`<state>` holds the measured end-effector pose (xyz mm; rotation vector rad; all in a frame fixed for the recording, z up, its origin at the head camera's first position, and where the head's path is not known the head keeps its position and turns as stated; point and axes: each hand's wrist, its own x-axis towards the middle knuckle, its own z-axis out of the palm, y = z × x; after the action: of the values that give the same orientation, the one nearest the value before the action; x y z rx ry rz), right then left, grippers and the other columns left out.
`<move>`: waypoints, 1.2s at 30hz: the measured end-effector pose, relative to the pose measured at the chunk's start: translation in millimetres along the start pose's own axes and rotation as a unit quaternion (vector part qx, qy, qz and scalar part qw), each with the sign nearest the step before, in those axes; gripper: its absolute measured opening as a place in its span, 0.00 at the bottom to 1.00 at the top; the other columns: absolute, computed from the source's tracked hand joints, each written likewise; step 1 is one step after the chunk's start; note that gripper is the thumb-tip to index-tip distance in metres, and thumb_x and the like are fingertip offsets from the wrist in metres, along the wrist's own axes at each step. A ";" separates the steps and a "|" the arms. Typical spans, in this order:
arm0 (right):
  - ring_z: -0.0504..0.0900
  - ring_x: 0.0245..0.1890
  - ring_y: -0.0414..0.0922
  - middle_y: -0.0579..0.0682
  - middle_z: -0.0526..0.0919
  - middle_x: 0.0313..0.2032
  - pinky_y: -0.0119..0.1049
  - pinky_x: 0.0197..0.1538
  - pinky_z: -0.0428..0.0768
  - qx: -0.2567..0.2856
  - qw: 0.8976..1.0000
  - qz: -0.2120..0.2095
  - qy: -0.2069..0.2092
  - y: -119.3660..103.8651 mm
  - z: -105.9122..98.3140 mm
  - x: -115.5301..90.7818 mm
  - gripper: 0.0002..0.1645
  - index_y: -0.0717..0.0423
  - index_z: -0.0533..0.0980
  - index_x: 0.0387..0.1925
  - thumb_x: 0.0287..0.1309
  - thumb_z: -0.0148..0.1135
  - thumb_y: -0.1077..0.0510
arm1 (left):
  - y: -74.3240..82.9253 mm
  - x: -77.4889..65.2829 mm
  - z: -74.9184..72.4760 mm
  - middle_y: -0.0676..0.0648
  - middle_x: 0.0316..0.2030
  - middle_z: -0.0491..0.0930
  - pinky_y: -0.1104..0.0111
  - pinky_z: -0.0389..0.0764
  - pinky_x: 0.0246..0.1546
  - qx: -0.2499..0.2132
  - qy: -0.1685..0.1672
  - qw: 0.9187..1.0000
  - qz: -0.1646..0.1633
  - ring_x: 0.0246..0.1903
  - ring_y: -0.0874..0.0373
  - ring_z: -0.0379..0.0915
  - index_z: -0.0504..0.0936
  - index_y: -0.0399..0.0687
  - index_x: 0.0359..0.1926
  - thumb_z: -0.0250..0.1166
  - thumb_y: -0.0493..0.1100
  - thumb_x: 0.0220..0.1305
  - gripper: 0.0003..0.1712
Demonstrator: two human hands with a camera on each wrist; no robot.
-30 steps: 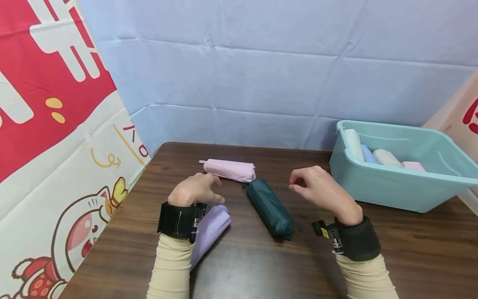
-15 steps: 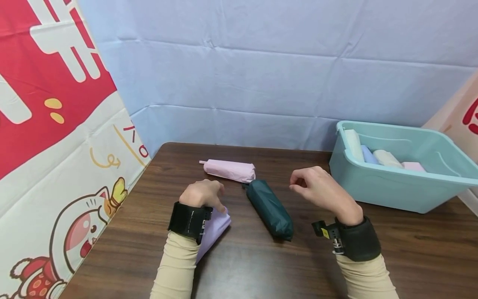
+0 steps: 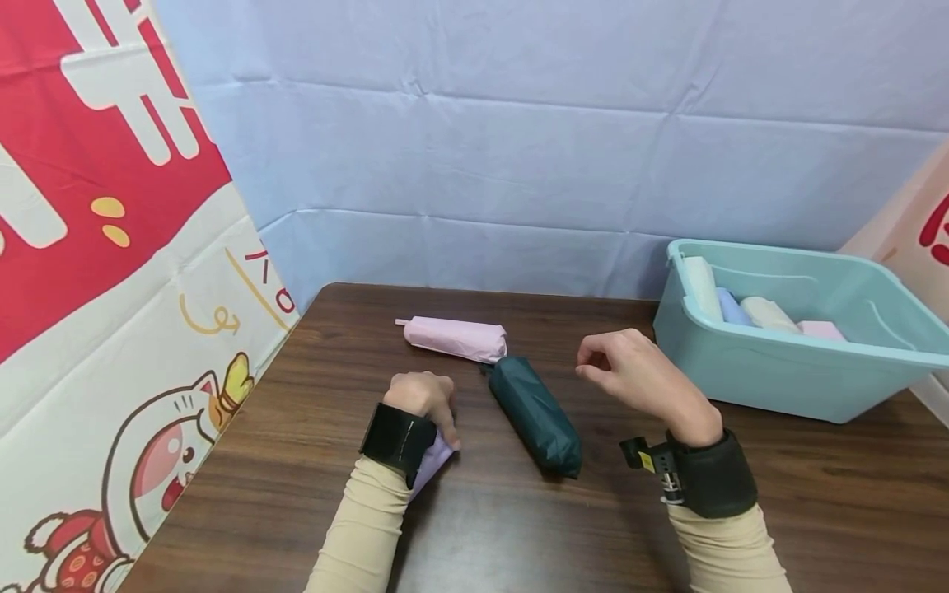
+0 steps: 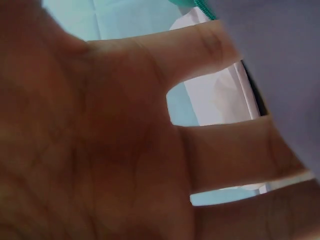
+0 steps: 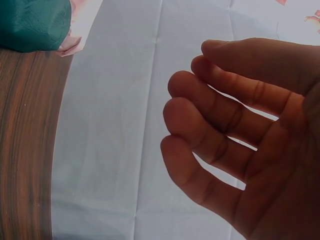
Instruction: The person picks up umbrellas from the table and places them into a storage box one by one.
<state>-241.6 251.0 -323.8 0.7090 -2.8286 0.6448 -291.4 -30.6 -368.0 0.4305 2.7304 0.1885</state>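
Down and to the right had gone my left hand (image 3: 423,402) since the earlier frame, coming to lie on the lilac umbrella (image 3: 432,469), while my right hand (image 3: 630,372) had stayed almost where it was. With the left I was gripping the folded lilac umbrella near its far end, fingers curled round the far side and thumb against the other; the wrist view hid my fingertips behind the fabric. Part of the umbrella showed past my wrist, low on the brown table (image 3: 519,543). The fingers of my right hand were loosely bent, holding nothing, between the dark green umbrella (image 3: 535,416) and the light teal bin (image 3: 786,371). That green one lay slantwise, its far end just beside the pale pink umbrella (image 3: 455,338), which lay crosswise farther back. Inside the bin I had a white roll (image 3: 703,288) leaning at the left, then a blue bundle (image 3: 731,306), a cream bundle (image 3: 769,315) and a pink bundle (image 3: 820,329). Behind everything hung a creased pale blue cloth (image 3: 482,148).
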 end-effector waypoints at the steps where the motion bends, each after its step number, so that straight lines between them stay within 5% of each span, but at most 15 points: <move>1: 0.74 0.26 0.39 0.40 0.79 0.25 0.39 0.32 0.74 0.000 1.000 0.000 0.000 0.1 0.2 0.2 0.06 0.54 0.81 0.30 0.60 0.67 0.66 | 0.6 0.2 1.1 0.50 0.29 0.80 0.56 0.77 0.41 -0.001 0.001 1.000 -0.004 0.34 0.52 0.77 0.84 0.55 0.30 0.86 0.52 0.32 0.23; 8: 0.74 0.26 0.39 0.41 0.79 0.25 0.38 0.32 0.74 -0.006 1.000 0.001 -0.001 -0.3 0.3 1.5 0.06 0.54 0.81 0.30 0.60 0.67 0.66 | 1.1 -0.3 2.8 0.48 0.34 0.82 0.56 0.79 0.39 -0.022 0.005 1.000 -0.014 0.39 0.47 0.78 0.84 0.56 0.32 0.84 0.44 0.33 0.21; 12: 0.74 0.26 0.39 0.41 0.78 0.24 0.39 0.32 0.74 -0.005 1.000 0.002 -0.003 -0.8 0.2 2.2 0.06 0.54 0.81 0.30 0.60 0.67 0.66 | -1.0 -0.4 -1.1 0.50 0.37 0.82 0.59 0.78 0.38 -0.024 -0.003 0.999 0.038 0.36 0.55 0.77 0.84 0.55 0.37 0.82 0.43 0.43 0.18; 20: 0.74 0.26 0.39 0.41 0.78 0.24 0.38 0.32 0.74 -0.002 1.000 0.004 -0.007 -1.4 0.9 3.5 0.05 0.55 0.81 0.30 0.62 0.67 0.65 | -9.6 -3.4 -15.1 0.52 0.39 0.80 0.59 0.76 0.41 -0.040 0.029 0.988 0.150 0.39 0.55 0.75 0.82 0.54 0.50 0.65 0.41 0.66 0.12; 23: 0.74 0.26 0.39 0.42 0.79 0.24 0.38 0.32 0.74 0.000 1.000 0.004 -0.010 -1.1 1.3 3.8 0.05 0.55 0.82 0.31 0.62 0.67 0.65 | -16.1 -4.8 -20.8 0.52 0.40 0.81 0.61 0.75 0.42 -0.063 0.061 0.975 0.205 0.39 0.56 0.75 0.82 0.54 0.52 0.59 0.40 0.72 0.11; 28: 0.74 0.26 0.39 0.44 0.80 0.25 0.38 0.32 0.74 0.003 1.000 0.005 -0.015 -0.1 3.5 3.6 0.05 0.54 0.82 0.31 0.62 0.66 0.65 | -22.1 -2.3 -26.7 0.48 0.44 0.80 0.62 0.74 0.44 -0.140 0.125 0.942 0.279 0.41 0.54 0.73 0.79 0.47 0.55 0.54 0.37 0.76 0.12; 33: 0.75 0.25 0.37 0.41 0.80 0.25 0.37 0.31 0.75 0.009 1.000 -0.013 -0.013 0.1 9.3 4.4 0.05 0.54 0.82 0.30 0.61 0.67 0.65 | -18.0 0.6 -27.2 0.45 0.50 0.78 0.61 0.72 0.49 -0.214 0.152 0.917 0.300 0.48 0.51 0.70 0.76 0.46 0.57 0.52 0.38 0.77 0.13; 36: 0.76 0.27 0.38 0.41 0.80 0.27 0.37 0.33 0.77 0.032 0.998 -0.025 -0.045 -0.8 13.3 6.2 0.02 0.55 0.82 0.33 0.60 0.69 0.62 | -14.7 0.0 -26.6 0.44 0.52 0.77 0.60 0.71 0.51 -0.255 0.158 0.902 0.310 0.49 0.52 0.71 0.75 0.45 0.57 0.52 0.38 0.77 0.12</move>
<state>-247.2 242.0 -334.0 0.8369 -2.8733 0.7165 -305.5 -46.5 -346.2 1.1702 2.5836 1.1976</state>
